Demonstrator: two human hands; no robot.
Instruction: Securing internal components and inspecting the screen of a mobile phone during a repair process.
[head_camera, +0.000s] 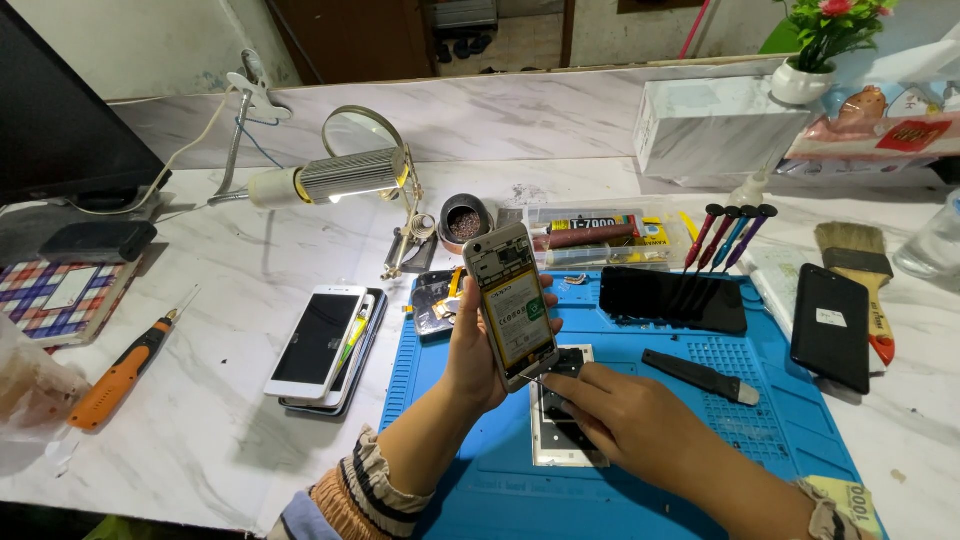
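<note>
A white marbled stone worktop (230, 400) is carrying a blue rubbery repair mat (790, 430). Above the mat, the left hand (478, 350) is gripping an opened smartphone with its back cover off (512, 305), battery exposed, disassembly seemingly partway. The right hand (625, 415) is pinching what looks like thin metal tweezers (540, 378) at the phone's lower edge.

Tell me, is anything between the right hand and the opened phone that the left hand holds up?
Nothing visible. The right hand reaches the lower edge of the opened phone, held upright by the left hand over the blue mat.
</note>
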